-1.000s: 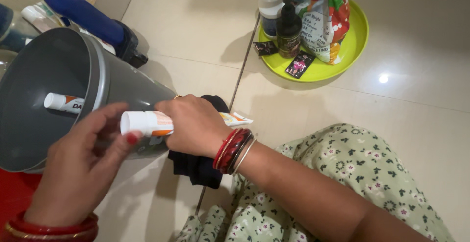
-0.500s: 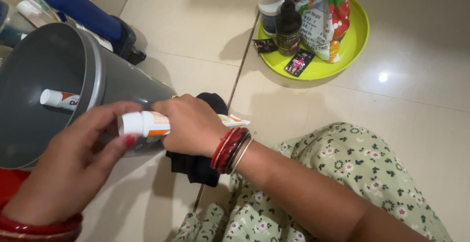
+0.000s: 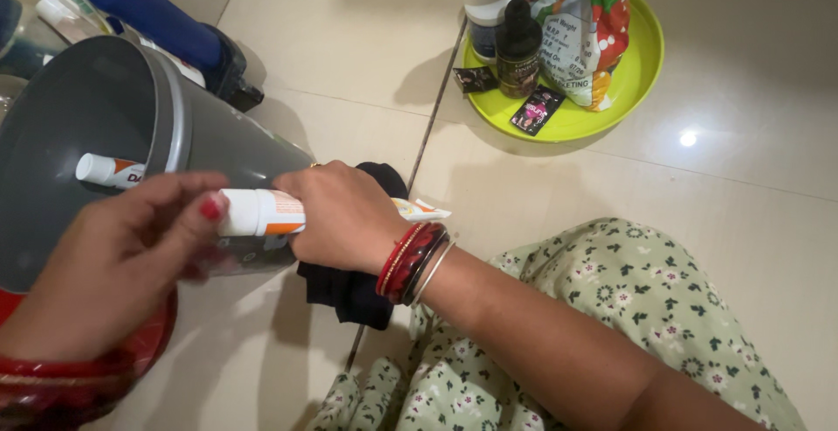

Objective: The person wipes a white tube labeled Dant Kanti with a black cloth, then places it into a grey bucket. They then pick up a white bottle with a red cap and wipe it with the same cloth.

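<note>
Since the earlier frames, both hands have drifted a little up and toward the mouth of the grey bin (image 3: 131, 134), and the left thumb now sits right at the cap end of the white-and-orange tube (image 3: 262, 213). The right hand (image 3: 345, 217) has its fingers (image 3: 301, 188) clamped around the middle of the tube, whose flat crimped tail pokes out past the wrist bangles. The left hand (image 3: 113, 261) has its fingers curled together on the white cap, thumb pressed against it. Just behind the fingers the bin lies tipped on its side on the tiled floor, with a second tube (image 3: 109, 171) resting inside it. A black cloth (image 3: 353, 287) lies under the right hand. Well beyond the fingers, a yellow-green tray (image 3: 642, 56) carries bottles, sachets and a printed pouch. The step in hand looks like working the cap while the other hand steadies the body; the next move would call for a firm twist at the cap without squeezing the soft tube.
</note>
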